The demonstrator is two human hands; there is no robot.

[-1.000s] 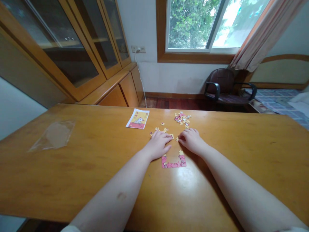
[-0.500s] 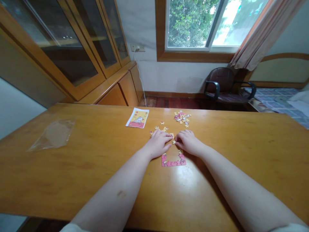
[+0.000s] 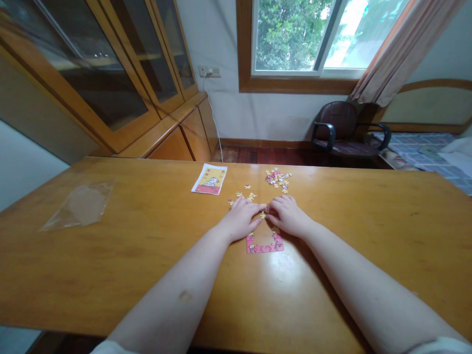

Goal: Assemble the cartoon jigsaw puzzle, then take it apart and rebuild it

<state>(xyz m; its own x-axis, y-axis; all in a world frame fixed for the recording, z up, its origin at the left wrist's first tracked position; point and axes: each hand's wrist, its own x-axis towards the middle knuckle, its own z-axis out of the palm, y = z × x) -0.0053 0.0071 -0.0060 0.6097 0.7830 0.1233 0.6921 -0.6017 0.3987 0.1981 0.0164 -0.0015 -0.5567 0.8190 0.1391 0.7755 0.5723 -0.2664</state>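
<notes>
A partly joined jigsaw puzzle frame (image 3: 265,249) lies on the table, its pink bottom edge towards me. My left hand (image 3: 241,217) rests over its left side, index finger at the top pieces and thumb lower down, covering part of the frame. A small yellow puzzle piece (image 3: 263,215) sits between the two hands. Curled at the upper right, my right hand (image 3: 288,214) has its fingertips pinched at that piece. Several loose yellow pieces (image 3: 251,195) lie just beyond my left hand.
A heap of loose puzzle pieces (image 3: 277,179) lies near the table's far edge. Left of it is the picture card (image 3: 210,180). A clear plastic bag (image 3: 81,204) lies far left on the wooden table (image 3: 155,206). An office chair (image 3: 339,128) stands beyond.
My right fingertips have moved slightly left and up, closer to my left index finger. The small yellow piece has shifted left with them. My left hand stays nearly still.
</notes>
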